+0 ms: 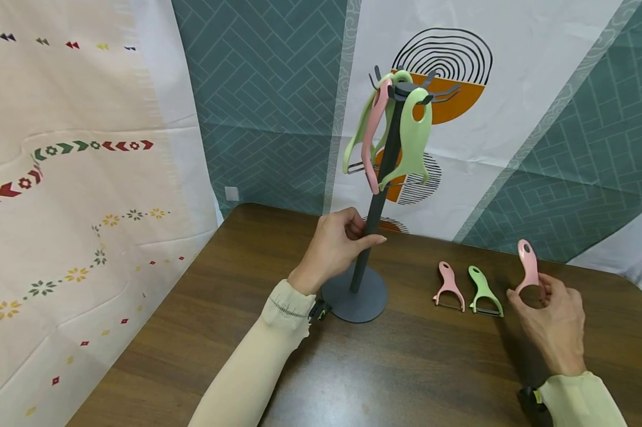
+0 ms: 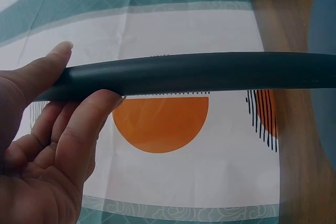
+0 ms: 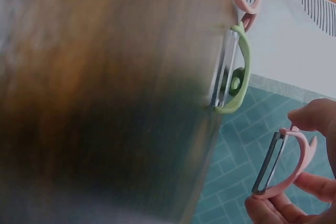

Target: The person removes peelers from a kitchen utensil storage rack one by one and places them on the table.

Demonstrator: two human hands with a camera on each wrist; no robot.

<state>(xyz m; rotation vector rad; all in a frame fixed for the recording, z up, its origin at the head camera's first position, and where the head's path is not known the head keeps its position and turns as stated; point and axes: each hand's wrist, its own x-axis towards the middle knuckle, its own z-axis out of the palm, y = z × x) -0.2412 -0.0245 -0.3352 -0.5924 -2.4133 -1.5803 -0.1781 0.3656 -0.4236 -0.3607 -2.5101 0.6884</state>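
Observation:
My left hand grips the pole of a dark grey hook stand, its thumb and fingers round the shaft in the left wrist view. From the hooks at its top hang green peelers and a pink peeler. On the right, my right hand pinches another pink peeler by the two sides of its head, handle upward above the table. Its blade shows between thumb and fingers in the right wrist view.
A pink peeler and a green peeler lie side by side on the wooden table, between the stand's round base and my right hand. Patterned cloth hangs behind the table, with another cloth at left.

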